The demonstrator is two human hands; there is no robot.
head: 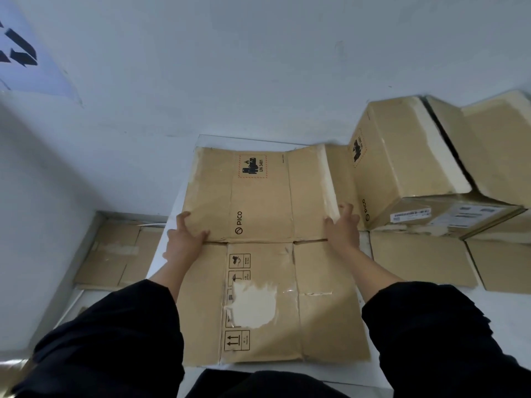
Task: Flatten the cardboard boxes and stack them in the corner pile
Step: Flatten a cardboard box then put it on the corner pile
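I see both hands gripping the flattened box [261,196] at center: left hand [186,239] clamps its 9 o'clock edge, right hand [342,228] its 3 o'clock edge. An unflattened box [402,159] stands at 2 o'clock.

A flattened box [258,254] lies on the table [511,317] directly in front. The left hand [186,239] grips its left edge, the right hand [343,228] its right. To the right, an unflattened box [408,168] stands on more cardboard. Far left, lower, flat sheets [115,254] lie, perhaps on the floor.
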